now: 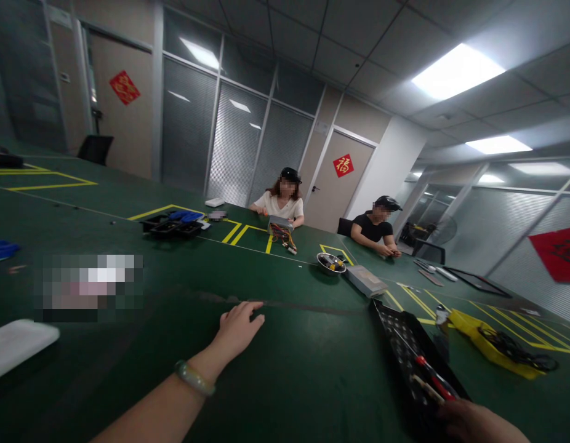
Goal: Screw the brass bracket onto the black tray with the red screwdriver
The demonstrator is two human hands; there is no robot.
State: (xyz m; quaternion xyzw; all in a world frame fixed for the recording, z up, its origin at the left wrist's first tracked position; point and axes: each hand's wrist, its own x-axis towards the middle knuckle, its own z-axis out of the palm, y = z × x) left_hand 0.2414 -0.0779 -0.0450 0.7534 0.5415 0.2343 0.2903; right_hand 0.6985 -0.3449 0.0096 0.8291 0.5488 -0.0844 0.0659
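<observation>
My left hand (241, 323) rests palm down on the green table, with thumb and fingers apart and nothing in it. A green bangle (195, 378) circles that wrist. At the lower right, my right hand (485, 421) is closed at the near end of a black perforated tray (396, 335), partly cut off by the frame's edge. Inside the tray lie a red-handled screwdriver (435, 376) and a pale stick-like tool (428, 389), close to my fingers. Dim light blurs the grip.
Beyond the tray are a grey metal box (365, 281), a steel bowl of small parts (331, 264) and a yellow bin with black cables (492, 347). Two people sit across the table (289, 351); one handles a power supply (279, 223) with wires. A white object (21, 344) lies left.
</observation>
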